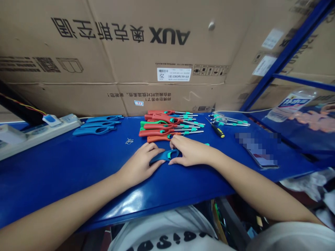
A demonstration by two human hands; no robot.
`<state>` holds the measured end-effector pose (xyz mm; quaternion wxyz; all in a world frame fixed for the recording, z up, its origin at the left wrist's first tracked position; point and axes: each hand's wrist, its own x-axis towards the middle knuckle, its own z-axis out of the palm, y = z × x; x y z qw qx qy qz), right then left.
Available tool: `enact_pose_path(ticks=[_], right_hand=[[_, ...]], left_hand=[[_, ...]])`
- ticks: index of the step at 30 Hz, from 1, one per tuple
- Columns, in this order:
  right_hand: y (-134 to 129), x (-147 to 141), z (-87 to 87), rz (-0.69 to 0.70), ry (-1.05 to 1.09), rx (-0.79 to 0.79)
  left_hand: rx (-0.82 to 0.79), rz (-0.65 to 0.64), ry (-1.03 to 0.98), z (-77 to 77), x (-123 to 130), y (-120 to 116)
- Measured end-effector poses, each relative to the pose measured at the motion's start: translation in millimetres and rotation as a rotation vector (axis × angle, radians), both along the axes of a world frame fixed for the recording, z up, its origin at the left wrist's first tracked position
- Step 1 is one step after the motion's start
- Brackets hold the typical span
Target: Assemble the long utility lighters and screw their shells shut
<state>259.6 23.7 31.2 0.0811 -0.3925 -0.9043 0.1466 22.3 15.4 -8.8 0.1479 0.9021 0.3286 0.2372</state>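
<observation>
Low over the blue table, a blue gas lighter [167,154] with a teal trigger lies between my two hands. My left hand [143,161] is closed round its handle end. At the other end, my right hand [187,150] pinches the lighter's front, hiding most of that part; a bit of teal shows beyond the wrist. Just behind my hands is a pile of red, orange and green lighters [159,131] with metal tubes pointing right. Several small metal pins [129,141] lie to the left of the pile.
Blue lighter casings [96,129] lie at the left beside a white power strip [39,134]. To the right are metal tubes with teal parts [230,120], a screwdriver [216,129] and a phone [261,153]. A plastic bottle [291,103] stands behind the blue frame. Cardboard [125,62] walls the back.
</observation>
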Motion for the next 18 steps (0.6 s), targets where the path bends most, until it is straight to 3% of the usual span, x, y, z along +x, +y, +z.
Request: enact_pose_path(ticks=[18], right_hand=[[-2.0,-2.8,2.6,0.037,-0.128,0.148]], left_hand=[[0.022,0.030,-0.004,-1.6,1.5,-1.6]])
